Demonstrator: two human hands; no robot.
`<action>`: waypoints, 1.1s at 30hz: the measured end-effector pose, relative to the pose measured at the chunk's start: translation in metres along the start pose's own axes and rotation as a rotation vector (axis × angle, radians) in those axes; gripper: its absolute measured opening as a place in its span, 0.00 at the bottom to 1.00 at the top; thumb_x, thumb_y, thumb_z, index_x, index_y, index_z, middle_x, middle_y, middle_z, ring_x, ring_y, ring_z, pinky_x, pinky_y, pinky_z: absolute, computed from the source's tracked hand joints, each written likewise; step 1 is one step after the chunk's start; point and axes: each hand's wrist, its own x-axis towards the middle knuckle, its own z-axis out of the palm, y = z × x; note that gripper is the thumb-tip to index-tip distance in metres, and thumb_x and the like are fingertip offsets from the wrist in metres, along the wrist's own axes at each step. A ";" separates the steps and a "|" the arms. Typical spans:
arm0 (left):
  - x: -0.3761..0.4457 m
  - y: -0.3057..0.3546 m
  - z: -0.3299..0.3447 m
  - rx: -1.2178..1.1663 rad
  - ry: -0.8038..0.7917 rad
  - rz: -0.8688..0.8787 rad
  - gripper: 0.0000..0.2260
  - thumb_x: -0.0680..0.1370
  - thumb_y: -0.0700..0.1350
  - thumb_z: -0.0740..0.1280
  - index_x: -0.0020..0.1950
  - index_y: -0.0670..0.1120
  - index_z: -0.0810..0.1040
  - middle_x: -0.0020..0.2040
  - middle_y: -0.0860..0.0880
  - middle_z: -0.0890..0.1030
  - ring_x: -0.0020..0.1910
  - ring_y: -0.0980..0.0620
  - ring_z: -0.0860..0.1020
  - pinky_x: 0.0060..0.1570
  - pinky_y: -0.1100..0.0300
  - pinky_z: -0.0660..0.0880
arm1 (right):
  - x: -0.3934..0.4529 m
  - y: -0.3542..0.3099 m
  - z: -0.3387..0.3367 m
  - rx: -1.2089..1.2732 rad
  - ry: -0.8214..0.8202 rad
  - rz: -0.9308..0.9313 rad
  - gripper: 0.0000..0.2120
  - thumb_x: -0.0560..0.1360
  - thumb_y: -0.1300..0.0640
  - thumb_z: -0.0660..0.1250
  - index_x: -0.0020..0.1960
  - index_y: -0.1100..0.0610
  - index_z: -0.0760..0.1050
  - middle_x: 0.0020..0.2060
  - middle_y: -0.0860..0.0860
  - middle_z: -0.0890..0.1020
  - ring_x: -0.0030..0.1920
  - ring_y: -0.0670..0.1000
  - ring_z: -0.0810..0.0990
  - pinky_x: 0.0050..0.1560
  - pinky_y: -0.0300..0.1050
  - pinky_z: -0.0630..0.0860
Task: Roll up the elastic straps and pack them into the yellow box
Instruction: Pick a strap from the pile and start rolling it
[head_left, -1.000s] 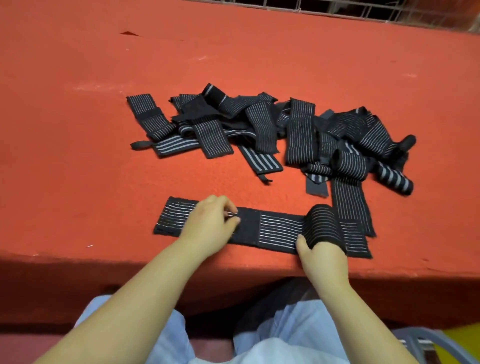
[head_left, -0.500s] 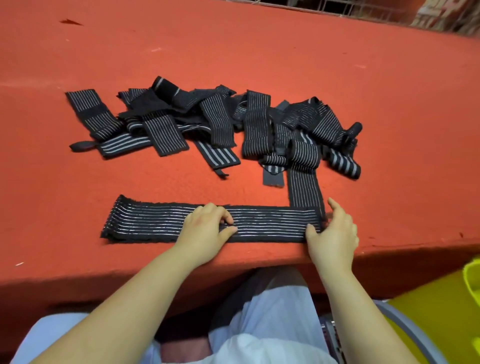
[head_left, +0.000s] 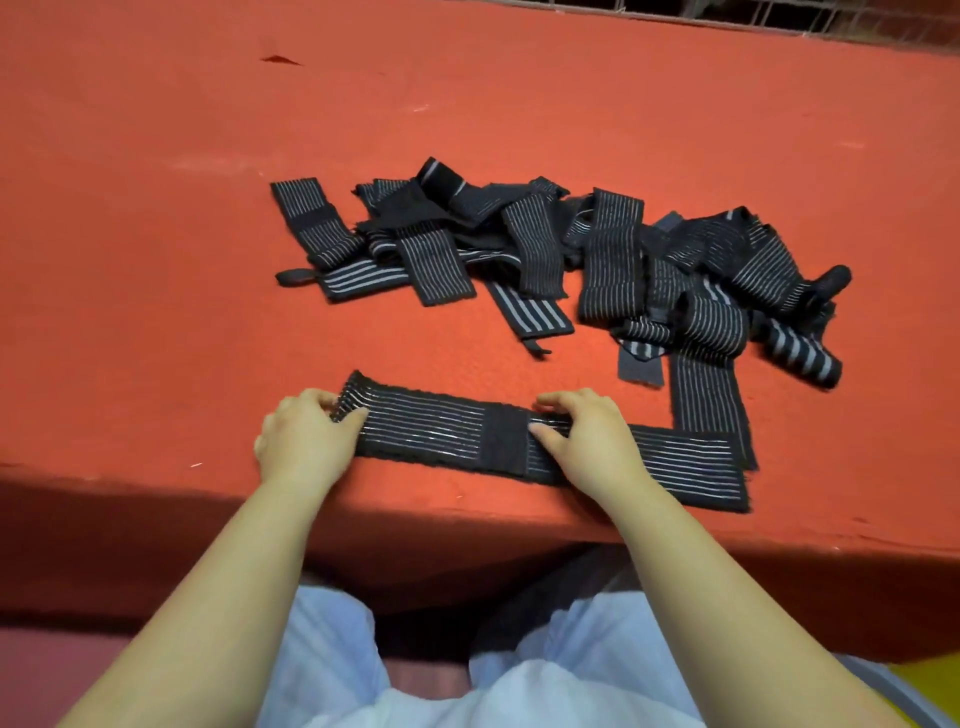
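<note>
1 strap (head_left: 431, 434) lies flat along the near edge of the red table (head_left: 156, 260), and behind it sits 1 tangled pile (head_left: 571, 260) of more straps, too overlapped to count. 2 hands work the flat strap. the left hand (head_left: 301, 447) grips its left end, thumb on top and fingers curled around the edge. the right hand (head_left: 587, 441) pinches it near the middle, just right of a plain black patch, fingers bent down onto the fabric. half a second ago the left hand held the middle and the right hand pressed the far right end; both now sit further left along the strap, and the yellow box seen then at the lower right shows now only as a sliver at the corner (head_left: 935, 680). the strap is black with thin white lengthwise stripes, unrolled, its left end slightly lifted and bunched.
</note>
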 end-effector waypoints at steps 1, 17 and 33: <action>0.001 -0.002 0.000 -0.002 -0.014 0.016 0.16 0.75 0.53 0.67 0.59 0.46 0.77 0.59 0.43 0.78 0.61 0.40 0.73 0.61 0.49 0.68 | 0.002 -0.004 -0.001 0.002 -0.031 0.030 0.14 0.75 0.51 0.68 0.60 0.52 0.78 0.56 0.52 0.78 0.60 0.55 0.72 0.62 0.47 0.67; -0.038 0.070 0.000 -0.959 -0.736 0.223 0.01 0.73 0.39 0.70 0.42 0.45 0.80 0.36 0.49 0.83 0.37 0.52 0.80 0.42 0.58 0.76 | -0.032 -0.019 -0.020 0.487 -0.208 -0.049 0.15 0.71 0.48 0.72 0.54 0.46 0.71 0.48 0.43 0.81 0.48 0.43 0.80 0.53 0.44 0.76; -0.032 0.081 0.044 -0.702 -0.653 0.355 0.01 0.79 0.47 0.63 0.47 0.51 0.73 0.44 0.52 0.77 0.43 0.55 0.75 0.44 0.61 0.72 | -0.002 -0.024 0.004 0.710 -0.046 0.149 0.13 0.82 0.50 0.54 0.53 0.56 0.73 0.43 0.47 0.78 0.44 0.46 0.76 0.45 0.42 0.71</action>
